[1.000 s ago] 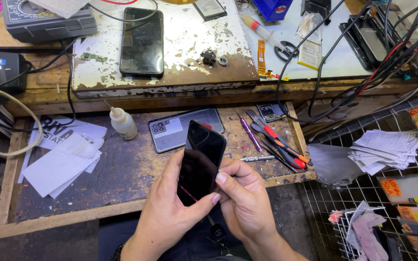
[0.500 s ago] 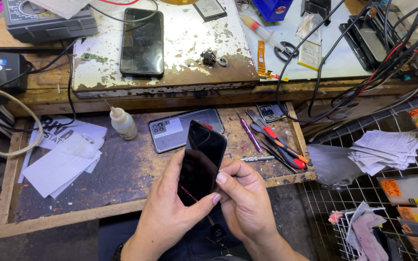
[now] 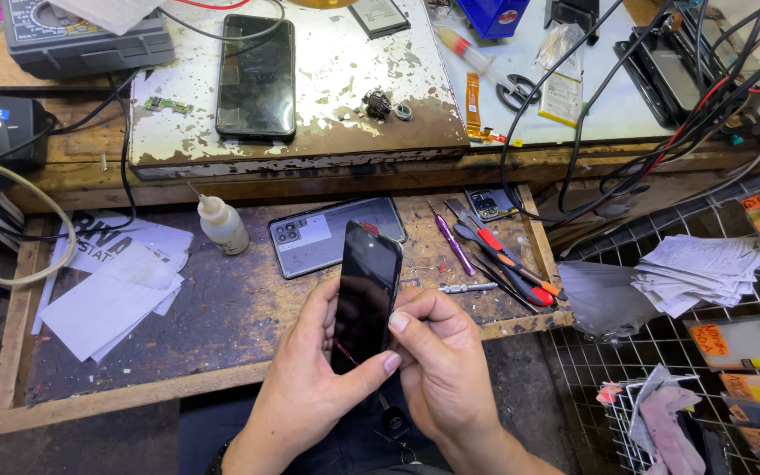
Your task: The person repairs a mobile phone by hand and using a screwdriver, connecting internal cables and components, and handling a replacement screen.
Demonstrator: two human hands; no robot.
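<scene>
Two hands: both closed around one dark phone point(image 3: 365, 295), seen from the head camera, near centre of the scene.
Left hand point(image 3: 310, 387): wraps the phone from its left side and underneath; thumb lies across the lower front glass, fingers curled behind; firm hold.
Right hand point(image 3: 437, 361): fingers bent against the right edge of the phone, thumb tip pressed at the lower right edge; closed on it, nothing else in this hand.
Phone: black screen facing up, tilted, top end toward the far side; held above the near edge of the worktop point(image 3: 222, 317), not touching it.
Back cover point(image 3: 336, 236): grey phone back with camera cluster, lies flat on the worktop just beyond the held phone.
Bottle point(image 3: 222, 224): small white dropper bottle, upright, left of the back cover.
Papers point(image 3: 112, 281): white sheets, overlapping, at the left of the worktop.
Tools point(image 3: 499, 255): purple pen-like tool, red-handled tweezers and a metal bit, right of the phone.
Far shelf: second dark phone point(image 3: 256, 76) lies flat on a worn white board point(image 3: 354, 97); small metal parts sit to its right.
Wire basket point(image 3: 661, 352): at right, carrying a stack of paper slips.
</scene>
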